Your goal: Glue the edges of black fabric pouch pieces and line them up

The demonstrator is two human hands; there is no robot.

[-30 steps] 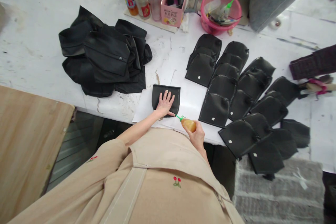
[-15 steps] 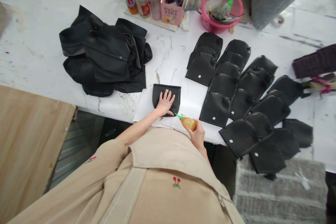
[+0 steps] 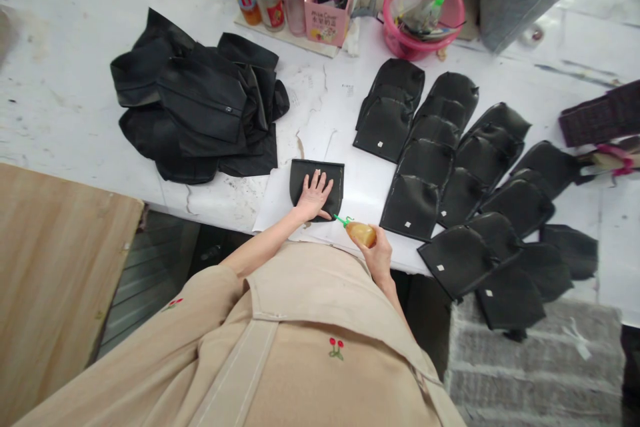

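Note:
My left hand (image 3: pixel 313 198) lies flat with fingers spread on a black leather-like piece (image 3: pixel 301 177), which has one straight edge and rounded corners toward me. Part of the piece is hidden under the palm. In my right hand (image 3: pixel 379 253) is a squeeze bottle (image 3: pixel 361 234) of amber liquid, perhaps glue, with a thin green nozzle. Its tip meets the lower right edge of the black piece, close to my left thumb. White paper (image 3: pixel 273 203) lies beneath the piece.
Black fabric-like pieces (image 3: pixel 200 100) are heaped at the left. Rows of overlapping black pieces (image 3: pixel 425 160) cover the right side, some past the table edge. A pink bowl (image 3: pixel 409 47) of tools, a pink box (image 3: pixel 327 25) and several bottles (image 3: pixel 290 0) stand at the back.
The bottle in my right hand has shifted very slightly to the right along with the hand. My left hand stays in place on the black piece.

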